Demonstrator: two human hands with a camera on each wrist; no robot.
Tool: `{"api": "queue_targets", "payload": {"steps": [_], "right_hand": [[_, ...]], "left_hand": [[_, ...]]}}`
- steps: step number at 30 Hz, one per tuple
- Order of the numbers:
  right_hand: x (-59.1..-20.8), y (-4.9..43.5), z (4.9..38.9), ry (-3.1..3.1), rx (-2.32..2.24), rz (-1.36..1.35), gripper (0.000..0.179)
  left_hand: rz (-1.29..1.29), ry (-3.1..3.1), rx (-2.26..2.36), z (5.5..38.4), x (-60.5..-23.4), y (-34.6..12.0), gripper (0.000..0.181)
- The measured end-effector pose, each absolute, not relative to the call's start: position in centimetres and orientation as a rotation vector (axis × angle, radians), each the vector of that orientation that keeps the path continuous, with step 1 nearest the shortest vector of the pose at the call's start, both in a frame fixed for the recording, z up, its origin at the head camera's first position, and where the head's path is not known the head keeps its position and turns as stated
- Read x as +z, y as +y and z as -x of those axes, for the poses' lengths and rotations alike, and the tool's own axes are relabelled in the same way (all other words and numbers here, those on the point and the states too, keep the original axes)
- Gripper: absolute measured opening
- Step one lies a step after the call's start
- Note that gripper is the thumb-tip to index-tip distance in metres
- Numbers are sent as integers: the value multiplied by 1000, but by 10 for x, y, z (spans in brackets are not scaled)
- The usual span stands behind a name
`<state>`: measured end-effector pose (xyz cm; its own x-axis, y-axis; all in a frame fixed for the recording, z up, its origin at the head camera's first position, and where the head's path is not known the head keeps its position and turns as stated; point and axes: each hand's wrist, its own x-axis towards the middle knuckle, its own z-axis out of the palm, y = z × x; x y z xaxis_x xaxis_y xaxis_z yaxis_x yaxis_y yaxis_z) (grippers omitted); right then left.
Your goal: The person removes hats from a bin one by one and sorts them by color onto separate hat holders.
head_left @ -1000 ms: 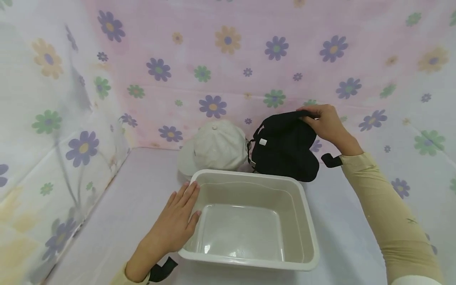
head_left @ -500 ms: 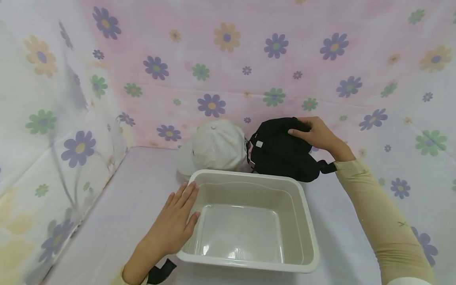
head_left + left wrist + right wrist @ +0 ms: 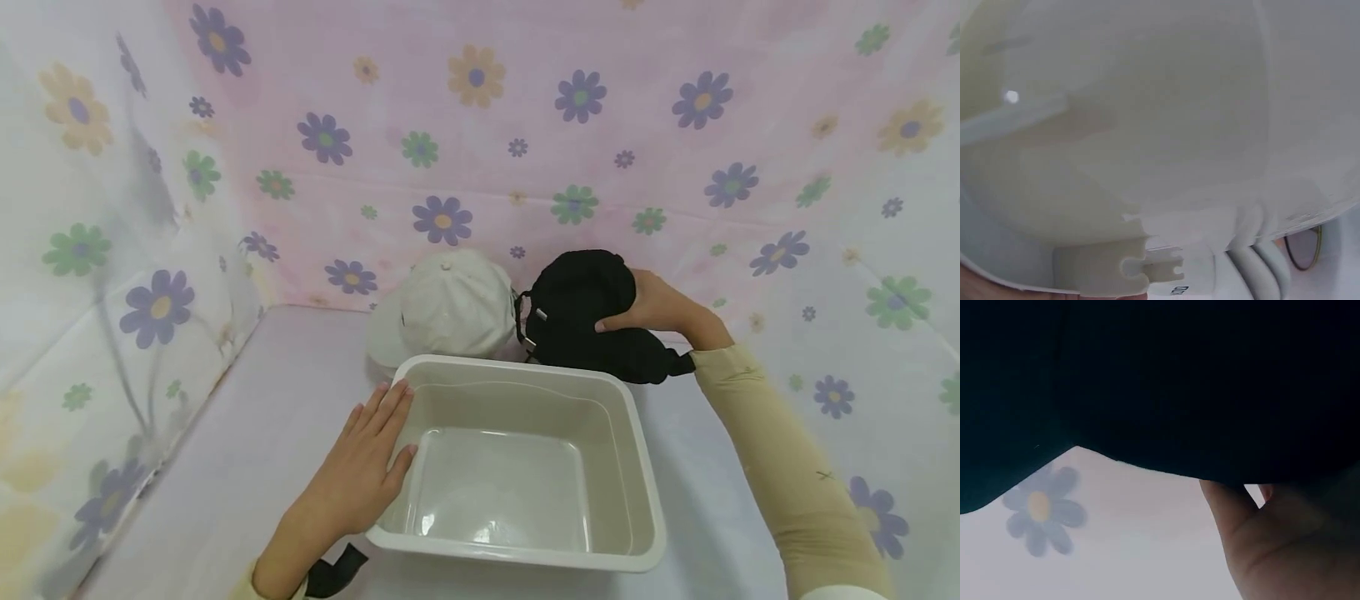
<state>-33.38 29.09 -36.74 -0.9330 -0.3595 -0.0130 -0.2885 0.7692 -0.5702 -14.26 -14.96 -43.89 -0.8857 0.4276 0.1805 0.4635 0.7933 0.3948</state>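
Note:
Behind the basin, my right hand (image 3: pixel 660 308) grips the crown side of a black cap (image 3: pixel 577 317), thumb in front and the other fingers hidden behind it. In the right wrist view the dark cap (image 3: pixel 1166 381) fills the upper part, with the hand (image 3: pixel 1291 544) reaching under its edge. My left hand (image 3: pixel 356 462) rests with straight fingers on the left rim of an off-white plastic basin (image 3: pixel 637 467), which holds nothing. A white cap (image 3: pixel 457 304) sits behind the basin, left of the black one, its brim to the left. Mostly basin wall (image 3: pixel 1166 125) shows in the left wrist view.
A flower-print cloth (image 3: pixel 480 167) forms the back wall close behind both caps. Another flower-print wall (image 3: pixel 97 333) stands at the left. The tabletop (image 3: pixel 292 367) is covered in pale cloth.
My right hand has moved down and slightly left on the black cap, from its raised top edge to its side. The cap has settled lower. My left hand stays on the basin rim.

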Motion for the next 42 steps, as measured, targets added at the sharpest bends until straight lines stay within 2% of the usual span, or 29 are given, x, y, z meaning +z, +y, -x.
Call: {"api": "queue_targets", "payload": {"steps": [2, 6, 14, 17, 21, 24, 28, 31, 34, 38, 42], "right_hand": [[-375, 291, 334, 2838, -879, 536, 96], [-381, 291, 331, 2868, -893, 556, 97], [-370, 296, 310, 2916, -922, 467, 109], [-360, 298, 291, 2926, -1029, 464, 99], [-356, 304, 269, 2952, -1195, 477, 75], [-363, 310, 257, 2940, -1356, 426, 61], [-389, 320, 247, 2805, -1685, 356, 50], [-412, 328, 247, 2610, -1990, 227, 44], [-432, 332, 252, 2529, -2104, -5, 42], [-450, 334, 255, 2613, -1880, -250, 55], [-461, 335, 256, 2580, -1771, -279, 62]], "left_hand": [[725, -2895, -679, 143, -438, -151, 65], [733, -2893, -702, 143, -438, -152, 65], [821, -2874, -520, 146, -428, -155, 63], [893, -2859, -482, 152, -411, -157, 59], [992, -2853, -624, 167, -376, -157, 54], [1109, -2799, -914, 183, -349, -150, 50], [1166, -2637, -1375, 209, -323, -129, 44], [1088, -2551, -1669, 230, -312, -107, 43], [985, -2501, -1952, 252, -309, -84, 43], [779, -2478, -2219, 283, -317, -54, 43], [515, -2429, -2474, 309, -330, -25, 43]]}}
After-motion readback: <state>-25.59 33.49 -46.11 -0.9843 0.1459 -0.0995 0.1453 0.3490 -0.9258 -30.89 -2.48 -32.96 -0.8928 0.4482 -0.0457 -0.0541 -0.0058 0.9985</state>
